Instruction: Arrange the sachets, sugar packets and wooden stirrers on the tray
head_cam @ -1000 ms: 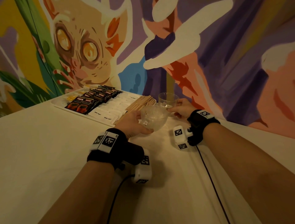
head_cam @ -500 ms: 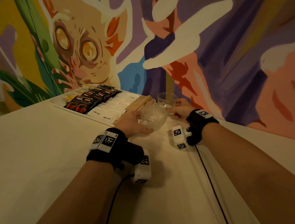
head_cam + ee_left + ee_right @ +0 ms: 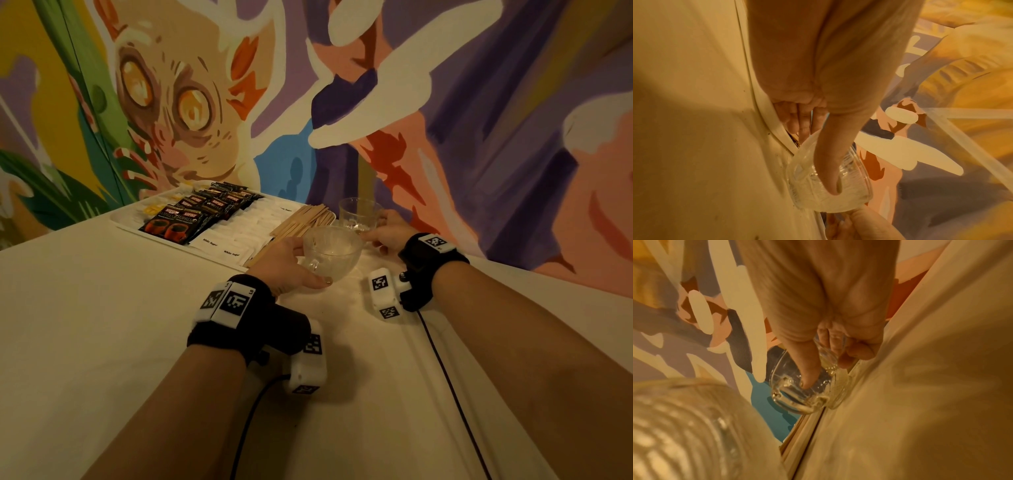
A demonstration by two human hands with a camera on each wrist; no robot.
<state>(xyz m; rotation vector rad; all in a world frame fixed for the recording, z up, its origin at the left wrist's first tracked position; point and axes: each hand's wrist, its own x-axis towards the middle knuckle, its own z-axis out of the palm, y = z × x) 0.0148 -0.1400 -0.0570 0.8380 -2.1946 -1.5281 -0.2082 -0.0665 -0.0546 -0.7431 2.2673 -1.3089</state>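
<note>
A white tray point(image 3: 127, 226) lies at the table's far side. It holds rows of dark coffee sachets point(image 3: 185, 219), white sugar packets point(image 3: 236, 236) and a bundle of wooden stirrers point(image 3: 301, 216). My left hand point(image 3: 291, 265) grips a clear glass cup point(image 3: 331, 250) just right of the tray, thumb across its side point(image 3: 830, 170). My right hand point(image 3: 387, 233) holds a second glass cup point(image 3: 358, 212) behind the first, thumb on its wall point(image 3: 807, 369). Both cups look empty.
A painted mural wall point(image 3: 445, 120) rises right behind the tray and cups. The cream tablecloth point(image 3: 102, 325) spreads toward me. Cables point(image 3: 445, 370) trail from the wrist cameras across the cloth.
</note>
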